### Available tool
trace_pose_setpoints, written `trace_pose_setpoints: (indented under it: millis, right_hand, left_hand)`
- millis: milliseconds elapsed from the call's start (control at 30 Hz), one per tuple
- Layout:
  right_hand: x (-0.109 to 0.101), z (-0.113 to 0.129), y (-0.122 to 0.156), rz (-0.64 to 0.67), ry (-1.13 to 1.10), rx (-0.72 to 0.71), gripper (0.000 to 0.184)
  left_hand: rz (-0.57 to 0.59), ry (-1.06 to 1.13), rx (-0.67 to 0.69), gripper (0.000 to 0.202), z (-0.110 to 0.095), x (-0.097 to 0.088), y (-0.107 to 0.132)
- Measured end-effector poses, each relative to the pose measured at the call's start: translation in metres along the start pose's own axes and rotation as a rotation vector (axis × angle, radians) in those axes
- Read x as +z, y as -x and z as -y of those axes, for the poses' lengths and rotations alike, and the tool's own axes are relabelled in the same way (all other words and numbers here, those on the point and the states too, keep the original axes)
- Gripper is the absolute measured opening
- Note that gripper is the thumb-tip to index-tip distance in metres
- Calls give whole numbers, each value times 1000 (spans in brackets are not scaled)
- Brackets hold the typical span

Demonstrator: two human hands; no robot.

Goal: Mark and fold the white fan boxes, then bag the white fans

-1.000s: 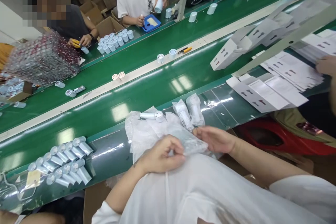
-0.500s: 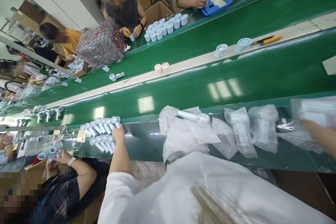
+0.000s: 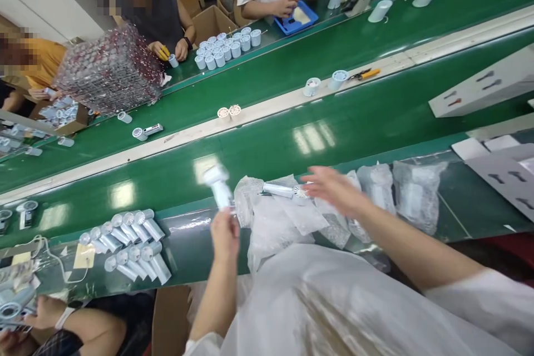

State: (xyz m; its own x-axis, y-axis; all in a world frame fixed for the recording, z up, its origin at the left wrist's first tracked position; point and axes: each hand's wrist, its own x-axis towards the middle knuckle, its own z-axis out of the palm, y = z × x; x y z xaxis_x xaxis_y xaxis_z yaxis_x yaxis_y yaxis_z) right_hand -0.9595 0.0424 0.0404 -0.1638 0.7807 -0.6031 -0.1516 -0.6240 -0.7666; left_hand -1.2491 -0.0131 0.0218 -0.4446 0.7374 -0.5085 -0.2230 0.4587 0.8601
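My left hand [image 3: 224,233] is closed round the lower end of a small white handheld fan [image 3: 218,186], held upright and blurred by motion above the near green ledge. My right hand [image 3: 334,189] hovers with fingers spread over a pile of clear plastic bags [image 3: 283,222], close to another white fan [image 3: 280,189] lying on the pile. Two bagged fans [image 3: 400,192] lie to the right of that hand. Rows of several light blue fans [image 3: 129,242] lie on the ledge to the left.
A green conveyor belt [image 3: 267,144] runs across the middle. Flat white cartons [image 3: 484,86] lie at the right. Across the belt, people work beside blue cups [image 3: 227,47], a blue tray [image 3: 298,16] and a bubble-wrapped bundle [image 3: 110,69]. Another person's hands [image 3: 37,314] hold a fan at bottom left.
My left hand has left the rows of blue fans and now holds one fan up near the bags. My right hand has swung in from the right to above the bag pile.
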Motion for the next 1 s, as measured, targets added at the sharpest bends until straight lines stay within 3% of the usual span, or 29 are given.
trace_pose_setpoints:
  millis: [67, 100, 167, 267, 367, 467, 567, 667, 767, 867, 1000]
  right_hand:
    - [50, 2, -16, 116, -172, 48, 28]
    - [64, 3, -21, 118, -260, 65, 26]
    - [69, 3, -26, 94, -395, 86, 21]
    - [42, 4, -20, 68, -430, 161, 17]
    - [20, 0, -7, 215, -407, 264, 26]
    - [26, -9, 6, 475, -388, 307, 51]
    - [51, -17, 16, 733, -338, 424, 80]
    - [76, -20, 21, 818, -269, 433, 98]
    - [85, -17, 22, 832, -273, 320, 81]
    - [77, -14, 25, 782, -301, 272, 55]
    - [61, -14, 35, 738, -346, 207, 48]
  left_hand:
    - [338, -33, -67, 45, 4, 36, 31]
    - [486, -97, -31, 42, 5, 42, 39]
    - [614, -321, 175, 38, 7, 30, 37]
    - [447, -785, 541, 44, 21, -15, 4]
    - [359, -1048, 622, 36, 47, -42, -30]
    - [226, -944, 600, 14, 53, -34, -38]
    - [84, -695, 455, 13, 25, -15, -21]
    - [211, -506, 333, 12, -16, -3, 4]
    - [433, -456, 327, 9, -43, 0, 23]
    - [545, -427, 287, 8, -50, -2, 32]
    - [502, -307, 241, 10, -42, 6, 43]
